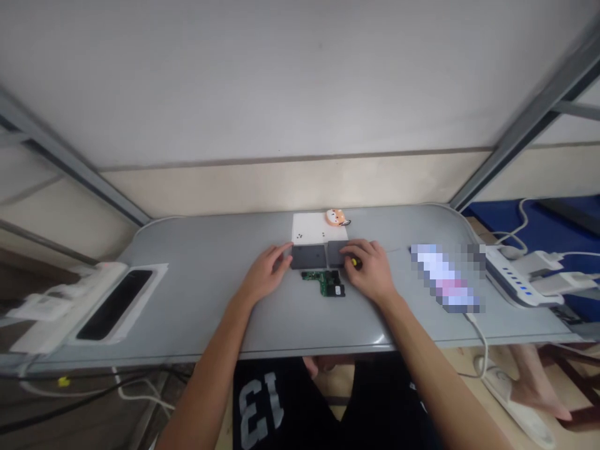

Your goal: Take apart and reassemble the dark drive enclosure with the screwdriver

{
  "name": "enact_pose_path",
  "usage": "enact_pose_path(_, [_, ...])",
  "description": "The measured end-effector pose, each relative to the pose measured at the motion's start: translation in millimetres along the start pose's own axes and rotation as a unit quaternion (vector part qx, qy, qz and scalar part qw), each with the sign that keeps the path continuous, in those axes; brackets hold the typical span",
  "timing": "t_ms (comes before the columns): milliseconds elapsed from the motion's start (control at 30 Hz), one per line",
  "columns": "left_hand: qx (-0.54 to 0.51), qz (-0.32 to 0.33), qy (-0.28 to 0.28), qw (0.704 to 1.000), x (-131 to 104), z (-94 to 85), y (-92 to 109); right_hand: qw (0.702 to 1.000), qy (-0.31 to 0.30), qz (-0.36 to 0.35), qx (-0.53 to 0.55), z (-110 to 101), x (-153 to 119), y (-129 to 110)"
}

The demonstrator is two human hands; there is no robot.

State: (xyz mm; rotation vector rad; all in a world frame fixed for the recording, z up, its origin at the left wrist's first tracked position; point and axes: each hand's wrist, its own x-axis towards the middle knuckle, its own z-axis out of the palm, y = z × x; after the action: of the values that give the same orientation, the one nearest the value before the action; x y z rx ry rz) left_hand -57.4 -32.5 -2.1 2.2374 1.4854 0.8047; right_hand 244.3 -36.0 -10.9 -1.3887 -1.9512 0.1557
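Observation:
Two dark grey flat pieces lie side by side on the grey table (pixel 210 269). My left hand (pixel 266 272) rests at the left edge of the wider piece (pixel 309 256), thumb and fingers apart. My right hand (pixel 369 267) has its fingers on the right side of the smaller piece (pixel 335 253). Under the right hand a small yellow and black item (pixel 357 263) shows in part. A green circuit board with black parts (pixel 324 284) lies just in front of the pieces. Behind them is a white sheet (pixel 308 226) with a few tiny dark bits.
An orange and white fox-faced item (pixel 335 217) sits on the sheet's back right. At left are a dark phone (pixel 115 305) and a white power strip (pixel 70 306). At right are a blurred lit phone (pixel 443 278) with a cable, and a charging strip (pixel 520 281).

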Motion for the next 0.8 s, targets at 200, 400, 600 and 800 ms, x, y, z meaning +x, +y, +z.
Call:
enact_pose_path(200, [-0.022,-0.013,0.004,1.0,0.2,0.6,-2.3,1.0,0.005,-0.006,0.001,-0.7,-0.4,-2.4])
enact_pose_path(400, [-0.027,-0.014,0.01,0.999,0.8,0.4,-3.5,1.0,0.005,-0.013,0.001,1.6,-0.4,-0.7])
enact_pose_path(600, [-0.016,-0.014,0.005,1.0,-1.1,1.2,-5.0,1.0,-0.001,-0.008,0.004,1.3,0.5,0.0])
enact_pose_path(800, [-0.009,-0.013,0.014,1.0,-0.7,1.2,-4.7,1.0,0.005,-0.013,-0.019,2.2,-0.3,-2.2])
